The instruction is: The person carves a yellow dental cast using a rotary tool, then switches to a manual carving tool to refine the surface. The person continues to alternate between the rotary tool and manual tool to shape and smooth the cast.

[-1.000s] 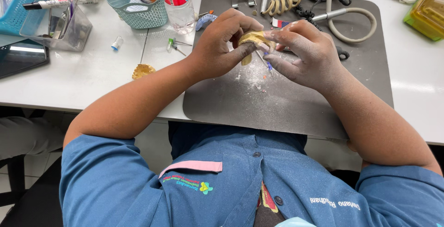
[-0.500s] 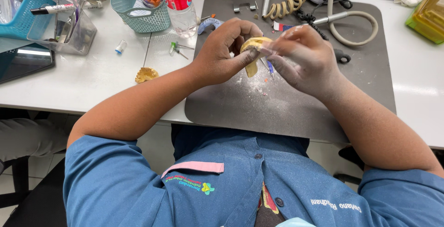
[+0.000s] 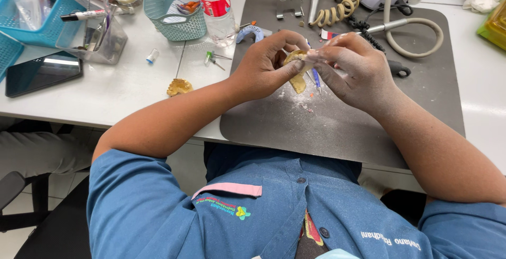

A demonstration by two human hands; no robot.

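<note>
My left hand grips a yellow dental cast above the grey work mat. My right hand pinches the cast's top edge and also holds a thin blue-tipped tool that points down beside the cast. Both hands are dusted with white powder. Pale crumbs and dust lie on the mat just under the cast. Much of the cast is hidden by my fingers.
A second small yellow cast lies on the white table. A plastic bottle, a teal basket, a black phone, a clear holder with a marker, a coiled cord and a grey hose ring the mat.
My hands have stayed together on the cast, and the fingers have shifted a little around it. The view has moved slightly.
</note>
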